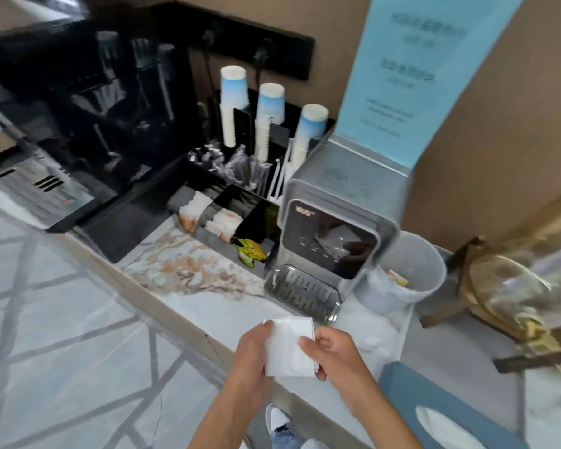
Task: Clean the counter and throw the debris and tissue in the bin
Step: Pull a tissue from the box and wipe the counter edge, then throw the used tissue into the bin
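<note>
A white folded tissue is held between both hands over the front edge of the marble counter. My left hand grips its left side and my right hand pinches its right edge. A small grey bin with a clear liner and some yellow scraps inside stands on the counter to the right of the silver water dispenser. Brownish marbling or stains mark the counter in front of the black organiser.
A black coffee machine fills the left. A black organiser holds sachets, stirrers and stacks of paper cups. A blue tissue box sits at the lower right, a wrapped brown item beyond it.
</note>
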Demonstrator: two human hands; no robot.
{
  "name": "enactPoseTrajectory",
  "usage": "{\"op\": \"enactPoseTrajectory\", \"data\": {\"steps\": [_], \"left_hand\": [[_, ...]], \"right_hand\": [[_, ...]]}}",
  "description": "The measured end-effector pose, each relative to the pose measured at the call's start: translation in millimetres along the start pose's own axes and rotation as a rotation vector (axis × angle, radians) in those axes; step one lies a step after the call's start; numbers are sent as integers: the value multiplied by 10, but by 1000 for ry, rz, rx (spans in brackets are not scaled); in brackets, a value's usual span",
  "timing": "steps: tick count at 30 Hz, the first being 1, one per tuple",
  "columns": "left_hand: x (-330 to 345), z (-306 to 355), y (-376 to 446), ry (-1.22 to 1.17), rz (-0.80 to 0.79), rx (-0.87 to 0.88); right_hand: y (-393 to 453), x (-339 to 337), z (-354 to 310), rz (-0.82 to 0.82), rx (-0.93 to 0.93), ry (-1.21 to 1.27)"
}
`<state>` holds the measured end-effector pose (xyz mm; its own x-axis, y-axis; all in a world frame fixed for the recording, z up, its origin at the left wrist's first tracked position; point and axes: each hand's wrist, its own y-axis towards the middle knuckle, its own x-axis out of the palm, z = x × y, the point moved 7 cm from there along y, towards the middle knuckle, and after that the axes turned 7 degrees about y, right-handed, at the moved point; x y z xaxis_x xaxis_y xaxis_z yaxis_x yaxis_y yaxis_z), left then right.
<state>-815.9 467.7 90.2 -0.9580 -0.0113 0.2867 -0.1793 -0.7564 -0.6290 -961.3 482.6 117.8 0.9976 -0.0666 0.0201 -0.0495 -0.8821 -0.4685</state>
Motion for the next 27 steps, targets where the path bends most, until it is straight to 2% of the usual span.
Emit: {"op": "enactPoseTrajectory", "data": {"steps": [9,27], "left_hand": [[756,-70,-12,60,-232,-85],[1754,-185,235,37,-271,-185]], "right_hand": [[-269,-769,-9,210,-44,102],[-161,-1981,-353,327,-157,156]]}}
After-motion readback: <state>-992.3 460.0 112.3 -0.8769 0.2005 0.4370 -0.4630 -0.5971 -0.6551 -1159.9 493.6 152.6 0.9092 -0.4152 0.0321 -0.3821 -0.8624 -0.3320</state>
